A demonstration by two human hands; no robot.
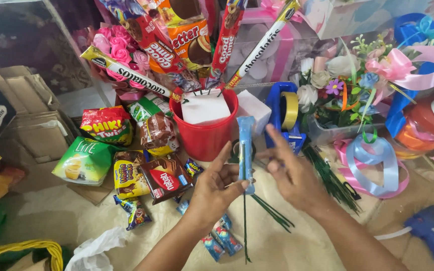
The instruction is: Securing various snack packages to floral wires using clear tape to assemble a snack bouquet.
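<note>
**Blue snack packet on a green stick, held upright before a red bucket**

A red plastic bucket (204,133) stands on the cloth-covered floor (297,246), packed with a white foam block (206,107). Long biscuit and chocolate packets (126,73) on sticks rise out of it, fanned out together with a bunch of pink foam roses (116,42). To the right a clear plastic tub (327,133) holds artificial flowers (327,75) in white, purple and blue, with curled ribbon among them.

The left hand (217,188) holds a slim blue packet (245,145) upright, thumb and fingers pinched on its lower end. A thin green stick (245,226) runs down from the packet and hangs past the wrist. The packet is glossy, narrow and long, just in front of the bucket. The right hand (290,173) is beside it with fingers loosely spread, index finger pointing up; its fingertips are near the packet, but whether they touch it I cannot tell; it grips nothing.

A blue tape dispenser (283,115) with a yellowish roll stands behind the hands, next to a second white foam block (253,109). Shiny snack bags (126,150) in green, red, yellow and brown lie scattered to the left, and small blue packets (222,238) lie below the left wrist. More green sticks (327,178) lie in a bundle at right, near a light blue satin ribbon (377,163) and a blue glue gun (430,231)
</note>
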